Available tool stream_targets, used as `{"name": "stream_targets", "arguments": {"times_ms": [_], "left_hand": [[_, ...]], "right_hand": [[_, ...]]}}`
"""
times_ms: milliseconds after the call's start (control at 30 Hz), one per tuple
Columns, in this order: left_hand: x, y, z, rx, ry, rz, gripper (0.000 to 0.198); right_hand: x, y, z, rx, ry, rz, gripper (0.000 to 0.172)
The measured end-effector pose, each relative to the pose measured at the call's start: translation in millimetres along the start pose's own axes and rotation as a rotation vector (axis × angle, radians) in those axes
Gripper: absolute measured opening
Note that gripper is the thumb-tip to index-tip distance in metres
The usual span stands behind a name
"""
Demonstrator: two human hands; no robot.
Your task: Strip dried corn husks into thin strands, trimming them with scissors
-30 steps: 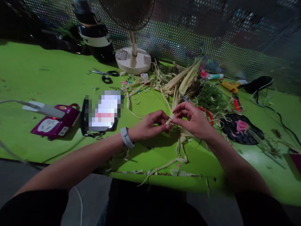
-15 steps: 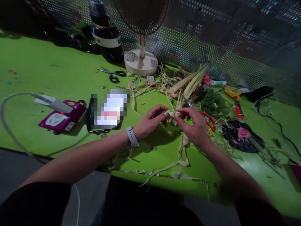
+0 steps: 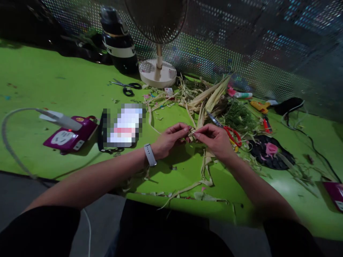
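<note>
Between my two hands is a small, pale piece of corn husk, knotted or folded. My left hand, with a light watch strap on the wrist, pinches its left side. The fingertips of my right hand are closed on the right side of it; its exact shape is partly hidden by my fingers. Just beyond my right hand lie red-handled scissors. A heap of dry corn husks spreads behind both hands. Loose husk strips trail over the green table below them.
Left of my hands are a phone with a blurred screen and a purple power strip. Black-handled scissors, a fan and a dark bottle stand farther back. At right are green plant shreds, a black tray and a yellow glue gun.
My right hand has shifted slightly left and its fingertips have drawn closer to the left ones. More of the red-handled scissors shows. The whole view has shifted a little.
</note>
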State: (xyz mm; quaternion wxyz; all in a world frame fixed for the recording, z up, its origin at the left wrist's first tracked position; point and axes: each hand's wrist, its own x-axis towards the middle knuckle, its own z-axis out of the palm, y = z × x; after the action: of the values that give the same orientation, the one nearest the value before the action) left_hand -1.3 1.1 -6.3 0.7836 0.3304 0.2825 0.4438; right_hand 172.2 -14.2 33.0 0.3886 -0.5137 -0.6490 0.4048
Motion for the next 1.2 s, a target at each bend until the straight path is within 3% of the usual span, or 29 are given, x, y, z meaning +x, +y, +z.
{"name": "stream_targets", "arguments": {"times_ms": [133, 467, 600, 800, 933, 1033, 1200], "left_hand": [[-1, 0, -0.4, -0.005, -0.058, -0.044, 0.028], [1, 14, -7.8, 0.225, -0.261, 0.022, 0.027], [1, 11, -9.0, 0.258, -0.242, 0.039, 0.026], [1, 10, -5.4, 0.241, -0.236, -0.008, 0.027], [1, 14, -5.8, 0.251, -0.295, -0.086, 0.030], [1, 14, -6.3, 0.265, -0.249, -0.064, 0.030], [2, 11, -2.1, 0.088, -0.100, 0.041, 0.027]], "right_hand": [[5, -3, -7, 0.058, -0.081, 0.080, 0.022], [7, -7, -16, 0.222, -0.246, 0.220, 0.033], [8, -4, -17, 0.216, -0.342, 0.215, 0.030], [9, 1, -18, 0.242, -0.387, 0.236, 0.031], [6, 0, -14, 0.261, -0.346, 0.258, 0.033], [3, 2, -8, 0.228, -0.252, 0.203, 0.035], [-5, 5, 5, -0.120, 0.078, -0.180, 0.020]]}}
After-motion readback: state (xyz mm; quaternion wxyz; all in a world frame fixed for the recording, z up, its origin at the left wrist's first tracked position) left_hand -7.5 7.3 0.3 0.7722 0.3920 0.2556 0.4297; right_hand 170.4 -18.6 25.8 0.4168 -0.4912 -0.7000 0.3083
